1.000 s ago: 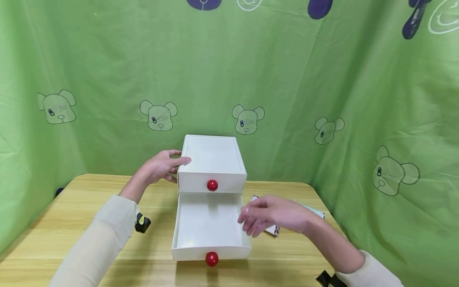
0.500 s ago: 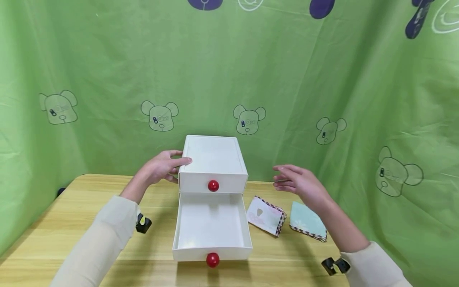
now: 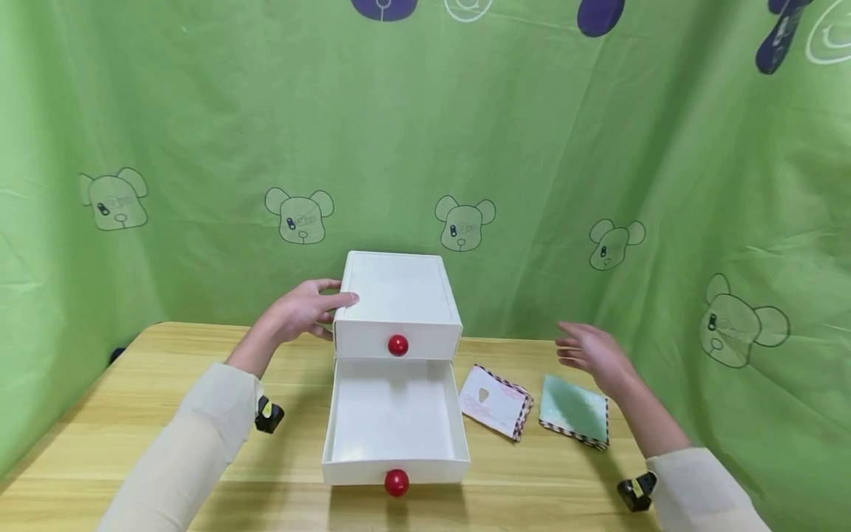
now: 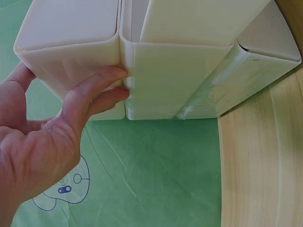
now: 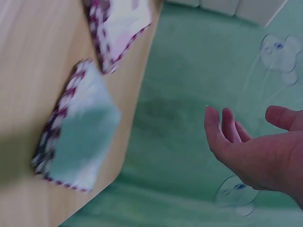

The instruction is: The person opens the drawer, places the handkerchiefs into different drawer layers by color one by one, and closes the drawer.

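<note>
In the head view a white drawer unit (image 3: 399, 284) with red round knobs stands on the table. Below its shut top drawer (image 3: 359, 340), another drawer (image 3: 395, 421) is pulled out, its white floor visible. My left hand (image 3: 302, 310) holds the unit's left edge, thumb on top and fingers against the side, as the left wrist view also shows. Off to the right, my right hand (image 3: 594, 356) hovers with relaxed fingers, touching nothing. Nearest to it lies a folded mint cloth (image 3: 573, 414) with checked trim; a folded white-pink cloth (image 3: 495, 403) lies between that and the unit.
The left wrist view shows three stacked tiers, with the middle drawer (image 4: 189, 21) pulled out. A wooden table (image 3: 166, 414) carries everything. Behind and beside it hangs a green curtain (image 3: 532, 111) with bear drawings.
My right hand has moved from beside the pulled-out drawer up and to the right, bringing both cloths into full sight. My left hand has stayed on the drawer unit.
</note>
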The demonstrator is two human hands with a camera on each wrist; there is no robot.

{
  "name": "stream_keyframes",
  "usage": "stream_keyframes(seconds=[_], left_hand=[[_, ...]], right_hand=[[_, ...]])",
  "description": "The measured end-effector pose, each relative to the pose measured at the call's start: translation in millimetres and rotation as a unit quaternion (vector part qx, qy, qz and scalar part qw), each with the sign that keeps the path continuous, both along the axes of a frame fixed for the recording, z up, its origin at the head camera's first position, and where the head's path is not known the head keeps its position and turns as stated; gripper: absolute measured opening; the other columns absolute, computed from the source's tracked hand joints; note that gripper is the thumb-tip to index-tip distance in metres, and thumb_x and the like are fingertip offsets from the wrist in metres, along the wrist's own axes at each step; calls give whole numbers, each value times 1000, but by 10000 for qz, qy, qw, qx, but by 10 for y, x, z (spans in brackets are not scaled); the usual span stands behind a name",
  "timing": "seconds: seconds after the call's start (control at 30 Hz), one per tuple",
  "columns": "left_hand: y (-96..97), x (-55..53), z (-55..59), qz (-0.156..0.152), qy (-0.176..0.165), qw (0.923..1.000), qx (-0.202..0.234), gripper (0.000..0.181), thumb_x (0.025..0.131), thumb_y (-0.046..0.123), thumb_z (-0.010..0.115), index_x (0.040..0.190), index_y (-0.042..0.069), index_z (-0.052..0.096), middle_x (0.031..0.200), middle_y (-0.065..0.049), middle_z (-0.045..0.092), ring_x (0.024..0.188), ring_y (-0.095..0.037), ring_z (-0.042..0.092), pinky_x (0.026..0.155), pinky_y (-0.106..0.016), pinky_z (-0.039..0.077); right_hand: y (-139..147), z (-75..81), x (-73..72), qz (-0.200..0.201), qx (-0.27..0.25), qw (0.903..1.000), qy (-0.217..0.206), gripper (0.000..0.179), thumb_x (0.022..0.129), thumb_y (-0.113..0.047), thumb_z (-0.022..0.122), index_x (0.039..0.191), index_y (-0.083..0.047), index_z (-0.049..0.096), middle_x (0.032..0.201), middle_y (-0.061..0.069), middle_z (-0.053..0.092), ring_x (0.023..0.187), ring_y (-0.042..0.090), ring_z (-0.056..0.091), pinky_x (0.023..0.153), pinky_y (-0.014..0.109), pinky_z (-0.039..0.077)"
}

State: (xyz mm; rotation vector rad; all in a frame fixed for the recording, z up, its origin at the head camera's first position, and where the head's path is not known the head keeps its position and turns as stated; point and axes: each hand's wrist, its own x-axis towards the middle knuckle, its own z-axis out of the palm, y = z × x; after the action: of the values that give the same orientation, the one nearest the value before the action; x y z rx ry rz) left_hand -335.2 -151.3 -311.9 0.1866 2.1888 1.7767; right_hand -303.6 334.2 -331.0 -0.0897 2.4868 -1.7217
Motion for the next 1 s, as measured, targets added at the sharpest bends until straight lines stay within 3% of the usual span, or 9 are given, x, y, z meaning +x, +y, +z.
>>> stream_keyframes(seconds=[0.47, 0.7, 1.0], left_hand=[[9, 24, 36, -13, 3, 10000, -8, 86, 90, 33, 66, 152, 7, 13, 129, -23, 52, 100, -32, 63, 79, -43, 59], [12, 8, 13, 27, -23, 10000, 51, 87, 88, 33, 67, 152, 8, 15, 126, -22, 54, 100, -33, 63, 78, -44, 59], [10, 29, 23, -12, 14, 10000, 83, 86, 89, 33, 67, 152, 7, 14, 123, -23, 56, 94, -30, 65, 78, -44, 59]], right_hand=[[539, -478, -83, -589, 250, 9967, -495, 71, 102, -37, 41, 145, 13, 13, 147, 37, 20, 131, 47, 33, 109, 48, 36], [731, -634, -59, -833, 518, 9933, -604, 73, 101, -39, 42, 146, 11, 15, 146, 36, 23, 123, 39, 44, 107, 45, 41], [878, -855, 14, -1220, 723, 9877, -657, 92, 91, -57, 51, 148, 7, 15, 147, 35, 23, 130, 48, 35, 108, 50, 38]])
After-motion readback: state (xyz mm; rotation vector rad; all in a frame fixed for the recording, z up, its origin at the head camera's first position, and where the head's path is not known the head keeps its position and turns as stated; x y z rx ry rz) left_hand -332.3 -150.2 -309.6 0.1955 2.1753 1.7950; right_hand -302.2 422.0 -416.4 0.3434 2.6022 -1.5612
